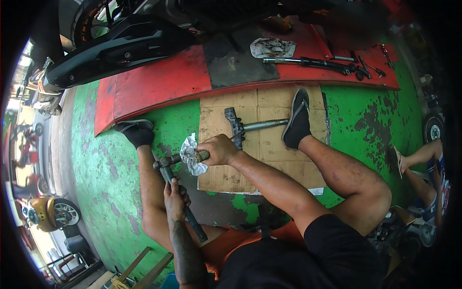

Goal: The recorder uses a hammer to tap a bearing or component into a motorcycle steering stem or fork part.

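Observation:
My left hand (pixel 175 198) is closed round the dark handle of a hammer (pixel 167 168), its metal head raised near my right hand. My right hand (pixel 217 149) grips a crumpled white rag (pixel 191 151) with a brass-coloured metal piece (pixel 202 156) in it; what else it holds is partly hidden. Beyond it, a metal steering stem with a clamp (pixel 236 125) lies on a flattened cardboard sheet (pixel 260 173) between my feet.
Ahead is a red and black platform (pixel 154 91) with a stained rag (pixel 272 47), a fork tube (pixel 308 62) and several tools under a dark motorcycle (pixel 120 53). Another person's bare leg (pixel 414 159) shows at right. A yellow scooter (pixel 41 212) stands at left.

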A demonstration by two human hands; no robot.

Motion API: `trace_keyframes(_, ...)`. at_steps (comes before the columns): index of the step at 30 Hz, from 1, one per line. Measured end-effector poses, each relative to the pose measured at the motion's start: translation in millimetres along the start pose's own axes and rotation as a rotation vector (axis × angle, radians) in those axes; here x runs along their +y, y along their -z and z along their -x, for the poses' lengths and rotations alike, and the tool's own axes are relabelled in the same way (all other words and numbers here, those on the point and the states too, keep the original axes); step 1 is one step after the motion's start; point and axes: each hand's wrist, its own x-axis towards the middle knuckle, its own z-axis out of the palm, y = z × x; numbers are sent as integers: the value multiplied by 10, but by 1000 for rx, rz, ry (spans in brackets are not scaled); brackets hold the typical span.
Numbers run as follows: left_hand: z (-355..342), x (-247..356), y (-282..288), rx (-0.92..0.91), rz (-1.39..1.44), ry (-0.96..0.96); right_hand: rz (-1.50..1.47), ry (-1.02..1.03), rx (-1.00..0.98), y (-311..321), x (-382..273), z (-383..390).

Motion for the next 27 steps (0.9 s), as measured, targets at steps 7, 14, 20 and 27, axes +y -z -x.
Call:
trace_keyframes(7, 139, -103, 44, 7, 4, -7, -5, -4, 17, -5, -25, -28)
trace_keyframes(14, 332, -141, -103, 34, 152, -89, 27, 0, 22, -110, 33, -21)
trace_keyframes(20, 677, -286, -479, -10, 208, -172, 50, 82, 198, -343, 90, -35)
trace_keyframes(27, 759, 274, 276, 312, 322, -440, 81, 100, 242, -347, 133, -15)
